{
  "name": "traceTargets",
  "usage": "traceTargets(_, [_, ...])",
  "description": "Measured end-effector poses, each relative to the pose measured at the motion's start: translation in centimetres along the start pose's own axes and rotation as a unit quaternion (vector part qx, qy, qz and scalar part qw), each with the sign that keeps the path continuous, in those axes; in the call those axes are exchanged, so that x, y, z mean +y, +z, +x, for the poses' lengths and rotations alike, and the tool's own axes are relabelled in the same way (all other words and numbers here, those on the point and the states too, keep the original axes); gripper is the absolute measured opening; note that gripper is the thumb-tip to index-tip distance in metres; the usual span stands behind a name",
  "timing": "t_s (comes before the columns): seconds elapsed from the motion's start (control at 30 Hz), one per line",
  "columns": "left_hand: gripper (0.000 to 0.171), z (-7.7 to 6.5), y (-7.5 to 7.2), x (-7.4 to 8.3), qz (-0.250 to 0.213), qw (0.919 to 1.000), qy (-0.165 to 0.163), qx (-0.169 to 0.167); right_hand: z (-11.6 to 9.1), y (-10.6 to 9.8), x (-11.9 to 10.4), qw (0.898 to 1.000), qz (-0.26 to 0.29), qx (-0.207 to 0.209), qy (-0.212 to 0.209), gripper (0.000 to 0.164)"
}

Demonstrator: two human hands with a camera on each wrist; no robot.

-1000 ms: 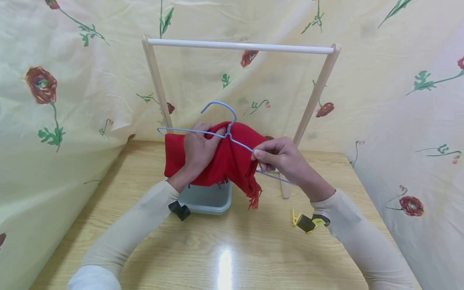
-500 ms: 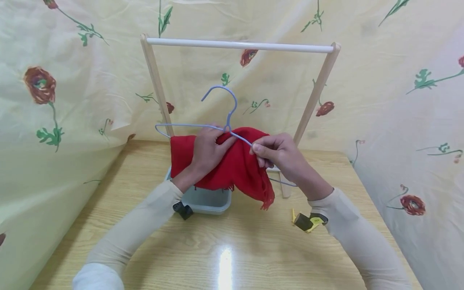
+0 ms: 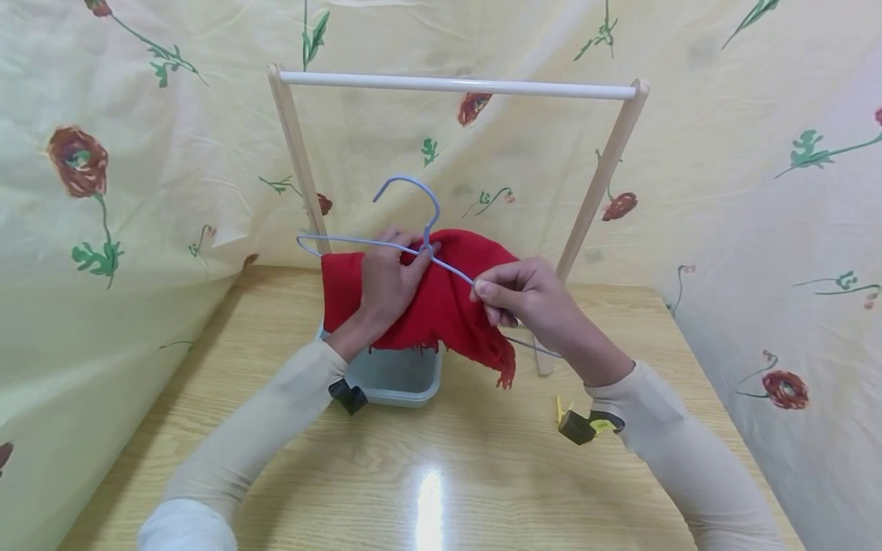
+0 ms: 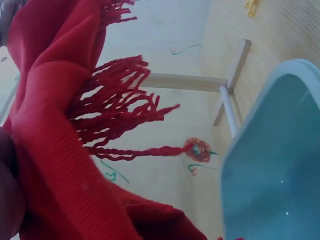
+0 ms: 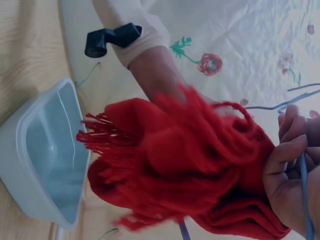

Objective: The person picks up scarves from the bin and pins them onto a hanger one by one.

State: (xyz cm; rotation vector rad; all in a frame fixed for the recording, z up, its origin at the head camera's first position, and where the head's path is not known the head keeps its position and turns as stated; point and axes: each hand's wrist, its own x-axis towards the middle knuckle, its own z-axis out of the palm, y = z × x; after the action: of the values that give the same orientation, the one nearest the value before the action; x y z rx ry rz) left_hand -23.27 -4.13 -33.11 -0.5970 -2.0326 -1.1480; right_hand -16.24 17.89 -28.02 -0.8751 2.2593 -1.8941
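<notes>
A red fringed scarf (image 3: 458, 298) hangs in folds over the lower part of a blue wire hanger (image 3: 427, 233), whose hook points up. My left hand (image 3: 387, 287) grips the scarf just below the hanger's neck, thumb in front; its other fingers are partly hidden. With thumb and forefinger, my right hand (image 3: 527, 295) pinches the hanger's right arm. The scarf (image 4: 55, 100) fills much of the left wrist view, its fringe hanging free. In the right wrist view, the bunched scarf (image 5: 175, 160) dangles beside my curled right fingers.
Below the scarf stands a pale blue-grey plastic basin (image 3: 400, 399) on the wooden table. Behind it rises a rack with a white bar (image 3: 458, 86) and wooden posts. Yellow clothes pegs (image 3: 559, 409) lie near my right wrist. Floral cloth (image 3: 751, 229) surrounds the table.
The hanger rises, then drops slightly and shifts left. The scarf's fringed end has swung right and spread wider. Both hands keep their holds, with the left moving right and then partly back.
</notes>
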Motion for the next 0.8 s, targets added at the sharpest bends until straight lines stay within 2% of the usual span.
traceTargets(0.13, [0.028, 0.5, 0.1, -0.3, -0.01, 0.9992, -0.001, 0.038, -0.2, 0.4, 0.1, 1.0, -0.01, -0.008, 0.007, 0.013])
traceTargets(0.23, [0.027, 0.5, 0.0, -0.4, -0.019, 0.999, 0.005, 0.041, -0.3, 0.5, 0.1, 1.0, -0.018, -0.007, 0.012, 0.014])
traceTargets(0.43, [0.027, -0.2, -0.4, -0.5, -0.07, 0.9972, -0.004, -0.026, -0.2, 0.2, -0.1, 0.998, -0.044, 0.03, 0.017, 0.013])
traceTargets(0.53, [0.027, -0.6, -0.7, -0.6, -0.093, 0.9946, -0.003, -0.046, -0.1, -0.1, -0.1, 0.998, -0.052, 0.042, 0.021, 0.013])
traceTargets(0.67, [0.028, -1.1, -1.0, -1.0, -0.106, 0.9902, 0.039, -0.082, 0.1, -0.5, -0.2, 0.996, -0.065, 0.063, 0.017, 0.015])
traceTargets(0.8, [0.03, -1.5, -1.2, -1.2, -0.124, 0.9815, 0.086, -0.117, 0.1, -0.8, -0.3, 0.994, -0.08, 0.079, 0.003, 0.016])
